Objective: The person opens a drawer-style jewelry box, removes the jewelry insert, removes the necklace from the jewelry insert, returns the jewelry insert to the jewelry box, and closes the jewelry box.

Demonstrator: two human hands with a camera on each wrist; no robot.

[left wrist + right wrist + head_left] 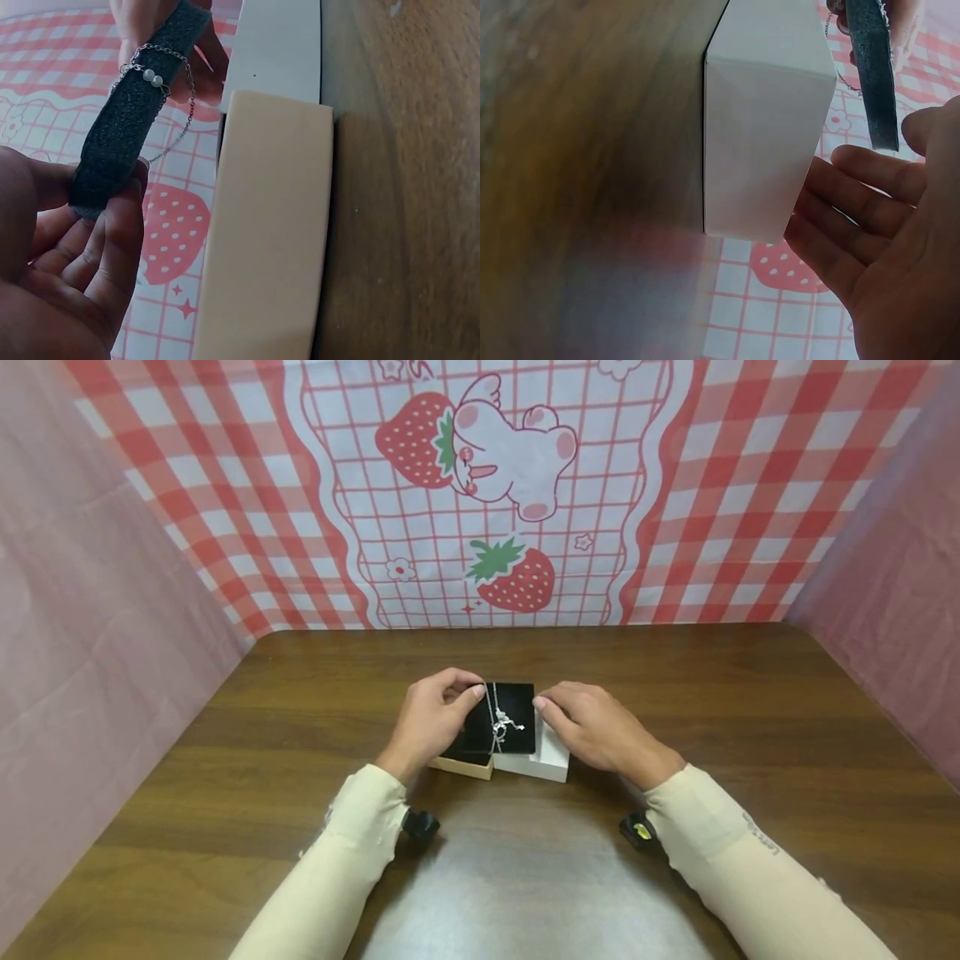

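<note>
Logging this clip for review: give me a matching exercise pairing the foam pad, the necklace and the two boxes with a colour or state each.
Things:
1. foam pad
2. necklace
3. box under the left hand, called beige box
4. box by the right hand, called white box

Colour or state:
A. white, on the table
B. silver chain wrapped round the pad
C. black, held at both ends
D. beige, on the table

Pairs: 1-C, 2-B, 3-D, 4-A
</note>
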